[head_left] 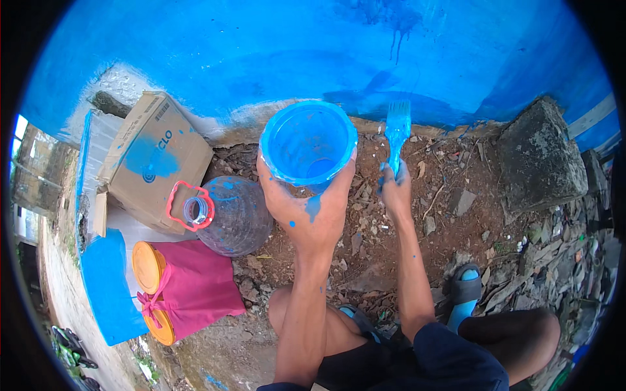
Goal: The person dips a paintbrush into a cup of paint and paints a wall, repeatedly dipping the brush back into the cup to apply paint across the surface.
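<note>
My left hand is wrapped round a round tub coated in blue paint, its open mouth facing me. A little blue paint shows at the bottom, and paint spots mark the hand. To its right, my right hand grips the handle of a paintbrush covered in wet-looking blue paint. The bristles point up toward the blue wall and appear just short of it, though whether they touch is hard to tell. Along its lower edge the wall has bare, whitish patches.
At left stand a paint-stained cardboard box, a large clear bottle with a red handle, and a magenta cloth bag around orange-lidded containers. A stone block sits against the wall at right. Leaves and rubble litter the ground.
</note>
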### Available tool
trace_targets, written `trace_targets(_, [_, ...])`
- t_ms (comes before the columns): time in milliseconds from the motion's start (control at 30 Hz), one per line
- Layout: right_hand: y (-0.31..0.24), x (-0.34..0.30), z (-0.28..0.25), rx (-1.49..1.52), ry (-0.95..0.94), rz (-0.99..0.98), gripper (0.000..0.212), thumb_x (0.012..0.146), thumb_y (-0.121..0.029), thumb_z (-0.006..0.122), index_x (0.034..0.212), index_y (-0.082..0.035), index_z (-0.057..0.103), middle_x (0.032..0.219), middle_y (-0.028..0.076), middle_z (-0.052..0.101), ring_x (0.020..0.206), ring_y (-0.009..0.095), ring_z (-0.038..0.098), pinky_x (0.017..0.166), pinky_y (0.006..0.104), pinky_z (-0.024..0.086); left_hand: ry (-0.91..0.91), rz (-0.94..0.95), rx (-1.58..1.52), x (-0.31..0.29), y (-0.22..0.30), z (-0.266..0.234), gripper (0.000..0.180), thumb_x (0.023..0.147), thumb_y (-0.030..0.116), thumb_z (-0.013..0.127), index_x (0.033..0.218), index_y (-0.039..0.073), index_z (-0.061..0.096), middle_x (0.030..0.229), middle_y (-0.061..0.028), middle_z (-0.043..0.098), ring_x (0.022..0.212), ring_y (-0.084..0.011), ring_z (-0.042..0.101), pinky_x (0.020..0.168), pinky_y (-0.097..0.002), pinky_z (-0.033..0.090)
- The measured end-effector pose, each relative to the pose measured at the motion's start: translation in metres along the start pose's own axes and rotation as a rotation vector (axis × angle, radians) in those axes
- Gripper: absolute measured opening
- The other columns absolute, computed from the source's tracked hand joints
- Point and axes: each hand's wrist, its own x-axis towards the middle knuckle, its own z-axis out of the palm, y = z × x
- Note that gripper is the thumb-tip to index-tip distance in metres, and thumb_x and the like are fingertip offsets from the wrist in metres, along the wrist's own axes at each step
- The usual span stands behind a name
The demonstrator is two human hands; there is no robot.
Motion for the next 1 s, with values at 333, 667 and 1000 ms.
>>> trace_targets(333, [-0.069, 0.007, 0.016, -0.163, 0.201, -0.340, 0.025, 0.105, -0.022, 0.048, 0.104, 0.001, 0.058, 0.074, 0.005, 0.057, 0.064, 0.013, 0.049, 0.060, 0.0348, 0.042, 0.005, -0.004, -0.059, 0.002, -0.002, -0.001, 0.069, 0.072, 0.006, 0.088, 0.129, -0.003, 0.052, 0.118, -0.0133, 0.064, 0.105, -0.0208, 0.064, 0.092, -0.0352, 0.050])
trace_targets(667, [0.015, 0.002, 0.043, -0.532, -0.061, -0.344, 0.021, 0.098, -0.019, 0.054, 0.101, 0.001, 0.061, 0.079, 0.029, 0.065, 0.081, 0.050, 0.065, 0.067, 0.0541, 0.048, -0.006, -0.024, -0.055, 0.001, 0.001, -0.005, 0.066, 0.074, 0.004, 0.087, 0.129, -0.002, 0.050, 0.121, -0.0135, 0.060, 0.108, -0.0205, 0.062, 0.091, -0.0357, 0.052])
trace_targets(1000, [-0.019, 0.023, 0.034, -0.503, 0.043, -0.410, 0.022, 0.098, -0.020, 0.056, 0.097, 0.001, 0.065, 0.078, 0.027, 0.066, 0.078, 0.048, 0.065, 0.065, 0.0541, 0.048, 0.023, 0.002, -0.054, 0.003, -0.004, -0.001, 0.070, 0.072, 0.010, 0.088, 0.130, -0.003, 0.052, 0.117, -0.0138, 0.065, 0.106, -0.0215, 0.064, 0.092, -0.0363, 0.051])
